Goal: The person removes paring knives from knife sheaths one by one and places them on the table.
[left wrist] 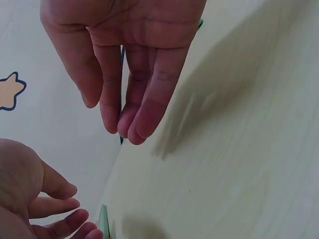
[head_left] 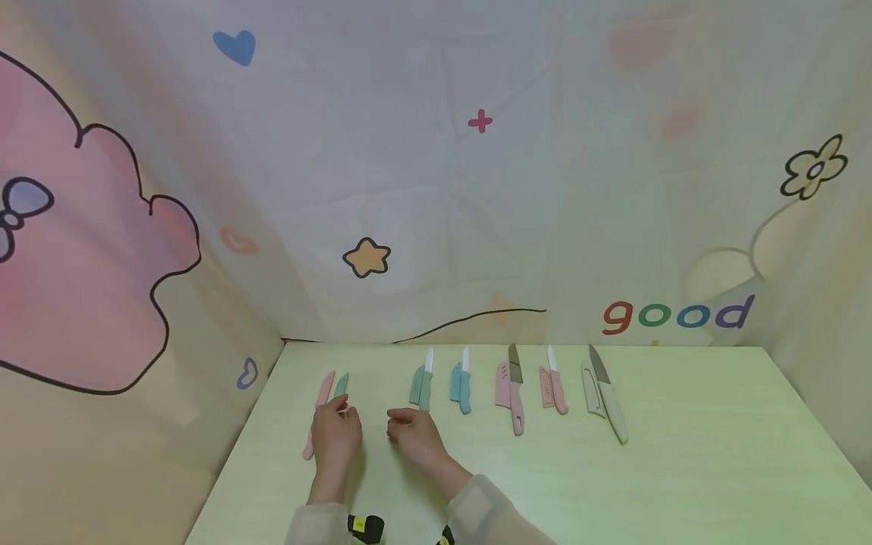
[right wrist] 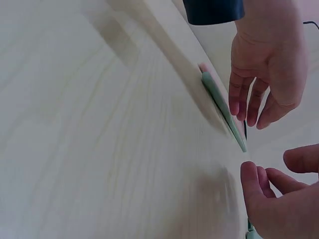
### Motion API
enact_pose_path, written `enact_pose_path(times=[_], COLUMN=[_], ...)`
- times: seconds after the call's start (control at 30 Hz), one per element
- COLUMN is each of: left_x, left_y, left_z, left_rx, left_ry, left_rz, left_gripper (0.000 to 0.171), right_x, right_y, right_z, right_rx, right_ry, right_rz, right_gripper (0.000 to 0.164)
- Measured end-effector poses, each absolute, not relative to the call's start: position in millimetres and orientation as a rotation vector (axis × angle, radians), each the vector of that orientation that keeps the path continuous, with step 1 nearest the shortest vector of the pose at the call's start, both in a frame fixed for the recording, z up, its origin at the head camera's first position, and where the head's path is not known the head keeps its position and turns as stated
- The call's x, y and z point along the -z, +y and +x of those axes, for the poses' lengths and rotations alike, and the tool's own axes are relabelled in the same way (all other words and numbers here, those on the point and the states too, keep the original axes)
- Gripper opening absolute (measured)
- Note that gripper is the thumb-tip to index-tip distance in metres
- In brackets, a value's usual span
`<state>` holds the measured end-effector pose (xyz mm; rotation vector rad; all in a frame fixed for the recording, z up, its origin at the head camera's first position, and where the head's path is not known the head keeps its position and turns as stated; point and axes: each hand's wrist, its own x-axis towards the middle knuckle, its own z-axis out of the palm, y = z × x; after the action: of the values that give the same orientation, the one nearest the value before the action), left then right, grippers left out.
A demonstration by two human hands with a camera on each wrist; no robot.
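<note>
My left hand (head_left: pixel 336 435) is above the table's left part, just over a green knife in its sheath (head_left: pixel 341 384) that it partly covers. Its fingers hang loosely bent with nothing between them, as the left wrist view of this hand (left wrist: pixel 134 74) shows. A pink sheathed knife (head_left: pixel 325 387) lies alongside, partly hidden by the same hand. To the right hovers my right hand (head_left: pixel 417 437), fingers loosely curled and holding nothing. Closest to it is a green-handled knife (head_left: pixel 425 390) with a white blade, its green sheath (head_left: pixel 415 384) lying beside it.
Farther right lie a blue knife (head_left: pixel 465 390), a large pink knife (head_left: pixel 516 401), a small pink knife (head_left: pixel 557 386) and a large pale-handled knife (head_left: pixel 611 405), each bare-bladed beside its sheath. A printed curtain (head_left: pixel 436 189) borders the pale table (head_left: pixel 715 454) behind.
</note>
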<state>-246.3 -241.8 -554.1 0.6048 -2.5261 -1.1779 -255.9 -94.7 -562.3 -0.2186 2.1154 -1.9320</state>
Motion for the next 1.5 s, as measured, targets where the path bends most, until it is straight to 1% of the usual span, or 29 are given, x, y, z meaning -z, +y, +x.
enact_pose_path(times=[0.23,0.5,0.63,0.77,0.9,1.17,1.5], left_x=[553.6,552.7,552.7,552.3,552.3,551.3,550.5], left_y=[-254.1,-257.6,-256.8,-257.3,-258.4,-258.5,-261.8], left_z=[-239.9,-239.2,-238.1,-237.3,-238.2,-239.2,-238.1], left_rx=[1.107,1.109,1.134,1.162,1.176,1.237,1.193], left_ry=[-2.561,-2.582,-2.600,-2.632,-2.642,-2.678,-2.673], left_rz=[0.662,0.576,0.512,0.488,0.500,0.575,0.612], left_gripper=[0.040,0.041,0.042,0.044,0.045,0.050,0.048], right_x=[564.5,565.3,564.6,563.1,563.9,568.0,567.9], right_y=[-113.6,-132.3,-140.2,-146.2,-148.5,-150.0,-148.2], right_z=[-246.6,-240.1,-237.2,-235.7,-235.2,-239.8,-242.5], right_rx=[2.025,2.059,2.128,2.139,2.141,2.163,2.141], right_ry=[1.869,1.660,1.497,1.403,1.373,1.343,1.393], right_rz=[-0.164,-0.111,-0.048,-0.059,-0.083,-0.059,-0.061], right_gripper=[0.031,0.041,0.036,0.034,0.039,0.042,0.043])
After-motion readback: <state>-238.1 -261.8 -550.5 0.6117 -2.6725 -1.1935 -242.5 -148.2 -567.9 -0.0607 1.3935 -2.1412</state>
